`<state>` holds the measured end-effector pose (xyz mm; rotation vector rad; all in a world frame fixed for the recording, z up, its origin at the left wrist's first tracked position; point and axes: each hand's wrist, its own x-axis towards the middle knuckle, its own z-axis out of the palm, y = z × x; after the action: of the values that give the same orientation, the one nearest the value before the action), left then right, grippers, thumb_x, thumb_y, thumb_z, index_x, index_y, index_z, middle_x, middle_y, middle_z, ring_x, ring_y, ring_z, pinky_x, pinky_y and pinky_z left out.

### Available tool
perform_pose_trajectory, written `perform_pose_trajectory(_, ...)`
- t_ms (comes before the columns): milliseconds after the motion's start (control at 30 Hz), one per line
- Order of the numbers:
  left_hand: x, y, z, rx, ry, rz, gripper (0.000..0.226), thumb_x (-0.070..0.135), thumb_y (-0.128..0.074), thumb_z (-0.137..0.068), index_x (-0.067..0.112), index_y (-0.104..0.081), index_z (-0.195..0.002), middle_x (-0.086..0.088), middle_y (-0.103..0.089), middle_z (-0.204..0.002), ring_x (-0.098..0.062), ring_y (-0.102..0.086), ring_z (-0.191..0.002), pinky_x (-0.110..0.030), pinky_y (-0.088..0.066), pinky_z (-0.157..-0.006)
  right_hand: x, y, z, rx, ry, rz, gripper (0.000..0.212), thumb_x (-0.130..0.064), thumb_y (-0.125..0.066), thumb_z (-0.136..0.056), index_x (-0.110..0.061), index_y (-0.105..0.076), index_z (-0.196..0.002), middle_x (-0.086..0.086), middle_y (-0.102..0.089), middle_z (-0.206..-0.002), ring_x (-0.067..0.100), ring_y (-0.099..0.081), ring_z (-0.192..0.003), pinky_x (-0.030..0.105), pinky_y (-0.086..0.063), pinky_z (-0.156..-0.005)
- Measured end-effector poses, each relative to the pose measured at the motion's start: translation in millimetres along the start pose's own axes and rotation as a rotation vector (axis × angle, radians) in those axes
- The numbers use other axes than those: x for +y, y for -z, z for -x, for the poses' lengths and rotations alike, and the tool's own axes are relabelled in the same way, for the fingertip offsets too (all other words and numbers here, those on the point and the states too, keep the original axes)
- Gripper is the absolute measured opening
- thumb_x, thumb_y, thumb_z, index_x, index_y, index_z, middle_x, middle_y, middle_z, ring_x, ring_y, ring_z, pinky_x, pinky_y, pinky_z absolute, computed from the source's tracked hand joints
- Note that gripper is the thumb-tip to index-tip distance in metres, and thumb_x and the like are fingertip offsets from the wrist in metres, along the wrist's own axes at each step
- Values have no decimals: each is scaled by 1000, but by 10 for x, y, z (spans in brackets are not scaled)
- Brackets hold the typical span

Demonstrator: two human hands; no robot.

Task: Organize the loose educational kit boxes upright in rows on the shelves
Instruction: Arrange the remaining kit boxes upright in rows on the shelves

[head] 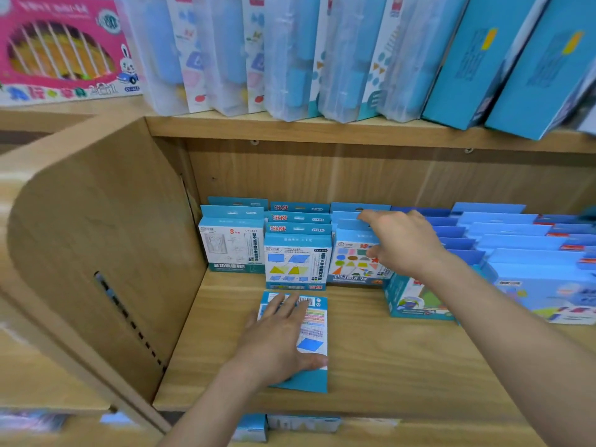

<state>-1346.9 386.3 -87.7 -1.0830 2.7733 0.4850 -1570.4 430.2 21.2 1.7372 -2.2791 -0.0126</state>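
Hidden, cropped, blurred
Left hand covers much of flat box; upper-shelf boxes cropped at top; lower-shelf boxes blurred, print unreadable.

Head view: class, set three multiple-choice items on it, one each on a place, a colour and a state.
1. The flat box lies: A in front of the upright boxes; B on the top shelf; C on the floor.
2. The rabbit box is: A green; B pink; C black.
3. The left hand is: A fisted; B holding a pen; C flat on the box.
A: it lies just before their front row. B: its front is pink. C: straight fingers rest on it.
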Motion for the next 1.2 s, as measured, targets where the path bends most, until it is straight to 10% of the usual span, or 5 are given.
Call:
perform_pose_trajectory(267,-46,281,-169,660,48,306,72,39,-69,-82,35,-28,-141,4,-30,-142,-14,-30,-132,-32,-41,-102,37,-200,-89,-34,-17,-134,61,-32,-74,-77,-20,-46,-130,3,-47,-122,23,-40,-117,39,-44,-88)
perform_pose_trajectory(700,-121,495,-514,722,168,260,56,29,-62,-90,28,-38,-141,-6,-62,-117,-21,-62,-98,-36,-53,-80,133,-226,-128,-66,-1,-78,60,-41,-68,-81,-29,-38,-132,-2,-48,-120,21,-44,-115,42,-32,-89)
perform_pose_trajectory(1200,-233,538,-242,693,107,172,55,29,-62,-89,29,-37,-138,1,-60,-122,-19,-60,-103,-33,-50,-77,52,-100,372,173,-6,-356,66,-38,-72,-78,-30,-42,-136,-3,-47,-125,21,-44,-117,46,-35,-92)
